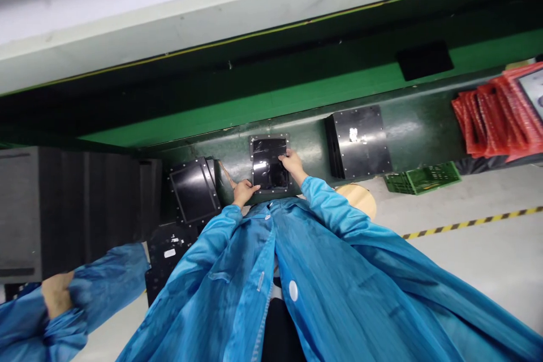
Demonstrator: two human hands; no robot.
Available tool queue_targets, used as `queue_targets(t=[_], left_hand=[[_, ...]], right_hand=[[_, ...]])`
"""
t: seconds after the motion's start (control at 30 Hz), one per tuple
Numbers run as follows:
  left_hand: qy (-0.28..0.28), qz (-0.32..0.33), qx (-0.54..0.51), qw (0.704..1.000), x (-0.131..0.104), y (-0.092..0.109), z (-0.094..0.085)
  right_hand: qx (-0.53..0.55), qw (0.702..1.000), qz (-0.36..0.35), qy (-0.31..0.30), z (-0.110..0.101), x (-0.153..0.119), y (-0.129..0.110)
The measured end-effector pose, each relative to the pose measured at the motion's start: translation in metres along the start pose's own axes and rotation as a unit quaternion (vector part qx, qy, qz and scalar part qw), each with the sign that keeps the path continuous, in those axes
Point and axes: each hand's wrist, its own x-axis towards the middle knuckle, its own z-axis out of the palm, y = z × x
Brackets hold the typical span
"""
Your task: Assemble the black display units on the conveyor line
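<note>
Both hands point(244, 193) touch the glossy black panel point(270, 165) between them.

Count is standing as follows. Hands of the wearer are numbering two: one left hand point(243, 193), one right hand point(293, 164). Framed black panels between them are numbering one point(270, 172). Plate stacks are numbering two: a left stack point(195, 191), a right stack point(362, 141). Green crates point(435, 179) are numbering one; round tan tops point(358, 199), one; red wraps point(496, 119), several, overlapping beyond exact count.
</note>
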Motion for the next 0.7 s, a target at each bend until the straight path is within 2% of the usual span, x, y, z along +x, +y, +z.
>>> queue_targets(t=[0.17,0.27,0.33,0.43,0.5,0.6,0.7], left_hand=[[0.028,0.020,0.039,0.999,-0.003,0.010,-0.006],[0.026,0.041,0.047,0.998,-0.001,0.011,-0.009],[0.006,0.044,0.039,0.998,0.005,0.011,-0.012],[-0.055,-0.004,-0.008,0.998,0.016,0.011,-0.015],[-0.077,-0.029,-0.023,0.996,0.020,0.013,-0.014],[-0.036,-0.008,0.014,0.999,0.014,0.018,-0.008],[0.003,0.004,0.046,0.999,0.000,0.019,0.001]], right_hand=[[-0.049,0.998,-0.009,0.033,-0.002,0.001,-0.003],[-0.077,0.997,0.009,0.027,-0.008,-0.004,0.007],[-0.106,0.994,0.030,0.021,-0.013,-0.014,0.020],[-0.127,0.991,0.048,-0.007,-0.018,-0.037,0.044],[-0.133,0.990,0.041,-0.032,-0.019,-0.053,0.057],[-0.161,0.986,0.022,-0.044,-0.020,-0.068,0.065],[-0.174,0.984,0.017,-0.040,-0.021,-0.071,0.066]])
